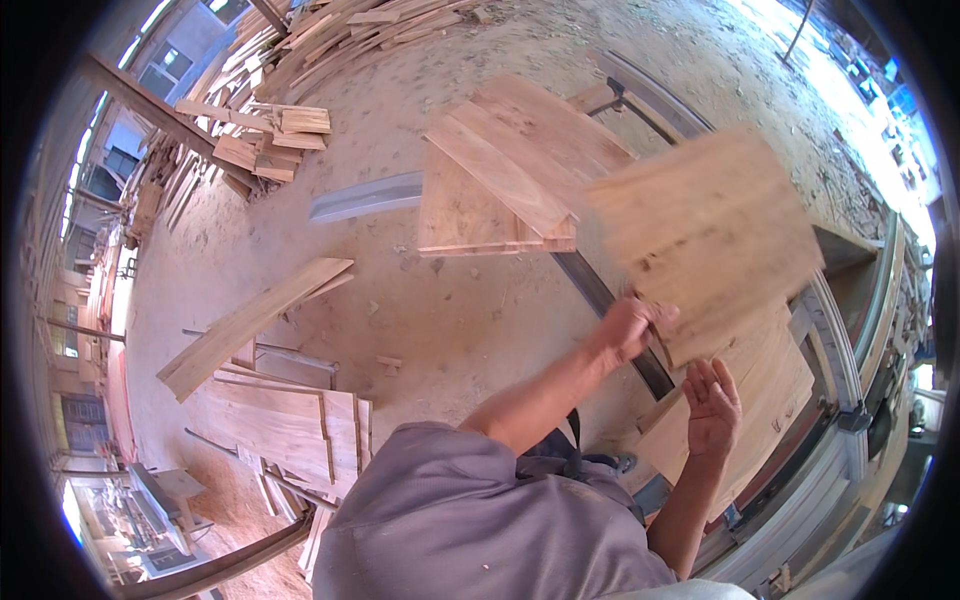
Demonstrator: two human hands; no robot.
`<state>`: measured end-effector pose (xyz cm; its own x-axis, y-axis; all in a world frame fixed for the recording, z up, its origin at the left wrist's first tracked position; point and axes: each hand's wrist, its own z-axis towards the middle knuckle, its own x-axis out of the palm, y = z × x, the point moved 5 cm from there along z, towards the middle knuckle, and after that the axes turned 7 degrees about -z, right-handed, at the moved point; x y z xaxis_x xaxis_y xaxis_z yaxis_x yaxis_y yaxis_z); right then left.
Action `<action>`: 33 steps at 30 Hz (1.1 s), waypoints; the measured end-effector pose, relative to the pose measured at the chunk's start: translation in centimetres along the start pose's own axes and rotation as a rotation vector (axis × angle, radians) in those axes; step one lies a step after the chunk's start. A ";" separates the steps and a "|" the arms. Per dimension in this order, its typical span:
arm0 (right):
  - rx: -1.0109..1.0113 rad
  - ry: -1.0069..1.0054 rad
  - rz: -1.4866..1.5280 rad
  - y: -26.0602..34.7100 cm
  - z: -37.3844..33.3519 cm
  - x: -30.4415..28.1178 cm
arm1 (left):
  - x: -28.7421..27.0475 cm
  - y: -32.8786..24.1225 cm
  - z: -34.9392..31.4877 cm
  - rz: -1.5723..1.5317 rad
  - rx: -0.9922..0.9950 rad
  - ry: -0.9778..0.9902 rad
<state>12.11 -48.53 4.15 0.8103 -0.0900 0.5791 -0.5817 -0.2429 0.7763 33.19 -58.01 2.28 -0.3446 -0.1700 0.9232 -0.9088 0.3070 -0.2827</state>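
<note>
A rectangular wooden board, somewhat blurred, is tilted up in front of me. My left hand is closed on its near left corner. Just under the board's near edge, my right hand is open with its fingers stretched out; whether the fingertips touch the board I cannot tell. Below the raised board lies another wooden board on a metal frame at my right. Part of that lower board is hidden. Farther ahead, several wooden boards lie stacked at uneven angles across metal rails.
Metal rails run along my right. At my left, boards rest on a stand, with a long plank slanting beyond them. Heaps of wood strips lie at the far left on the dusty floor. A grey metal bar juts from the stack.
</note>
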 end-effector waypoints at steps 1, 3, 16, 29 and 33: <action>0.045 -0.041 -0.049 -0.4 0.3 1.5 | -1.2 -3.0 0.5 0.022 0.110 0.016; 0.048 -0.109 -0.086 -1.2 0.2 2.2 | 0.4 -8.9 -0.1 0.014 0.271 -0.039; -0.185 -0.864 -0.811 3.2 -10.0 -7.6 | -8.2 2.3 -1.8 0.805 -0.106 -0.043; 0.015 -1.284 -1.166 2.7 -16.0 -19.7 | -1.9 9.6 -5.5 1.300 -0.082 0.194; 0.249 -1.081 -1.199 4.3 -16.5 -19.5 | 0.0 11.1 -7.6 1.759 0.252 0.317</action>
<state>-7.35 -31.94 0.36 0.4960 -0.3161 -0.8087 0.3197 -0.7995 0.5086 24.92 -47.52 1.12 -0.8165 0.3388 -0.4675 0.4108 -0.2279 -0.8828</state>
